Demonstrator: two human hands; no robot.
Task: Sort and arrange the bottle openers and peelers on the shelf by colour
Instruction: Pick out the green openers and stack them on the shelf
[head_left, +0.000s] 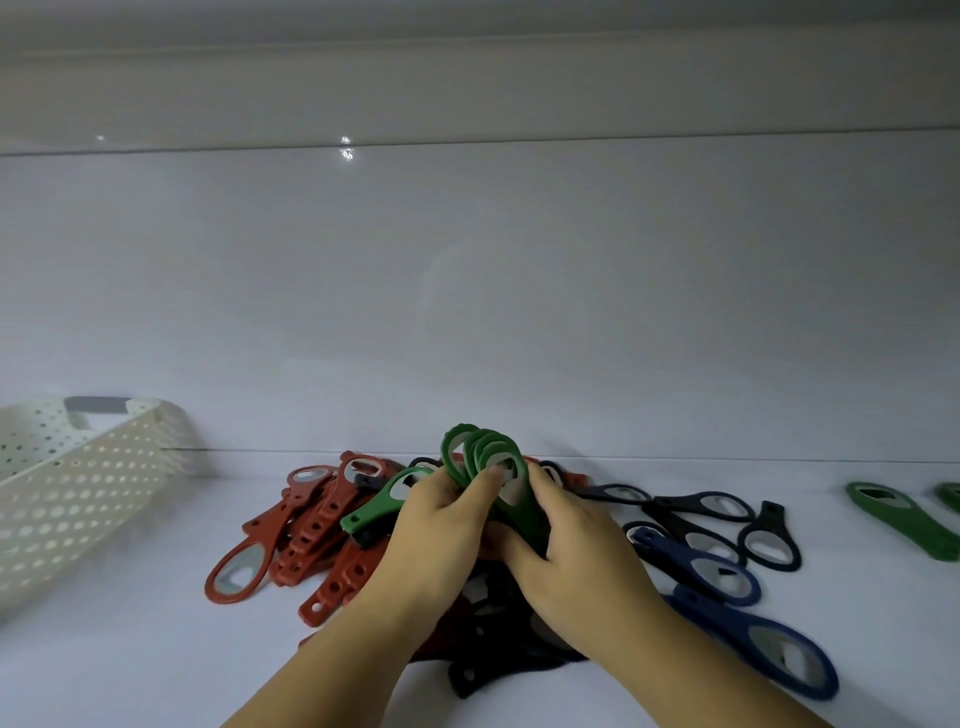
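A bundle of green bottle openers (480, 452) stands upright at the centre of the white shelf (130, 665). My left hand (441, 525) and my right hand (566, 540) both grip it from either side. One more green opener (382, 501) sticks out to the left under my left hand. Red openers (301, 530) lie heaped to the left. Black openers (727, 514) and blue openers (727, 577) lie to the right. Other black ones (488, 670) lie beneath my wrists. Two green openers (904, 514) rest at the far right.
A white perforated basket (78, 483) stands at the left edge of the shelf. The glossy white back wall (467, 286) rises right behind the pile.
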